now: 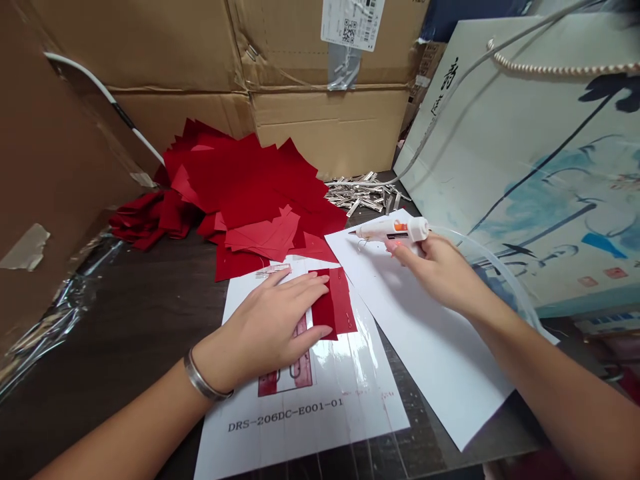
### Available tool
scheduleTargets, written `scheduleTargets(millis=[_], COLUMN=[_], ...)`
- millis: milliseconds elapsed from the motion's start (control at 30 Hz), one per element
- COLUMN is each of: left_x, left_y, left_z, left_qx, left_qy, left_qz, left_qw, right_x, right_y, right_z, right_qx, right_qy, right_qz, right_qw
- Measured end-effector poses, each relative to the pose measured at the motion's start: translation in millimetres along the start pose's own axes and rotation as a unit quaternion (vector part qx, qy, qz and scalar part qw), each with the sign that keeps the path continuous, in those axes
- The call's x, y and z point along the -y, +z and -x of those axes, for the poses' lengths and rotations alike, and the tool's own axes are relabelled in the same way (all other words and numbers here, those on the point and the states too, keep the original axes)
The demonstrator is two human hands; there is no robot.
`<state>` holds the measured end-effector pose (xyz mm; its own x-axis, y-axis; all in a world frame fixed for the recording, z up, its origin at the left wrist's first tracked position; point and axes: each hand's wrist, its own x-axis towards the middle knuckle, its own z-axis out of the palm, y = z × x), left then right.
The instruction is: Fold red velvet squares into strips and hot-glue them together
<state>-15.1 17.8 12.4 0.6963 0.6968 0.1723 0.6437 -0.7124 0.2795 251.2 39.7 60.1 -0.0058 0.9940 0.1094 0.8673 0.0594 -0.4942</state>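
Observation:
My left hand (pixel 280 313) lies flat with outstretched fingers, its fingertips on a folded piece of red fabric (pixel 344 303). Under that hand is a printed white sheet (pixel 300 443) with a glossy surface, partly hidden. A metal hair clip (pixel 273 270) rests by the index finger. My right hand (pixel 435 267) is closed around a white hot glue gun (pixel 390 230), with the nozzle pointing left over a blank white sheet (pixel 420 333). Strands of glue hang near the nozzle. The gun is apart from the fabric.
Red fabric pieces (pixel 250 180) are heaped behind my left hand, beside a pile of metal clips (pixel 367 192). Cardboard boxes (pixel 325 127) wall the back. A large paper bag (pixel 550 167) stands right, with a grey cable (pixel 435 113) crossing it.

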Motion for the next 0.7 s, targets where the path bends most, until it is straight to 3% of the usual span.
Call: scheduleTargets(millis=[167,267,500,600,700], left_x=[0,-1,-2,-2,-2], left_y=[0.0,0.3,2.3,1.7,0.8], left_z=[-1,0,1,1,1], left_qx=[-0.002,-0.005,-0.017,-0.016,-0.009], left_qy=[0.002,0.002,-0.008,-0.01,-0.014], left_qz=[-0.007,-0.004,-0.007,0.002,0.01], left_qw=[1.0,1.0,1.0,1.0,1.0], right_x=[-5,-5,-9,-8,0], right_y=[11,13,7,1,-7], right_z=[-8,-9,-3,8,27], right_qx=[0.01,0.038,0.024,0.011,-0.007], right_qy=[-0.075,-0.083,-0.052,-0.081,-0.122], right_qz=[-0.096,-0.085,0.123,0.22,0.335], right_qw=[0.992,0.992,0.991,0.972,0.934])
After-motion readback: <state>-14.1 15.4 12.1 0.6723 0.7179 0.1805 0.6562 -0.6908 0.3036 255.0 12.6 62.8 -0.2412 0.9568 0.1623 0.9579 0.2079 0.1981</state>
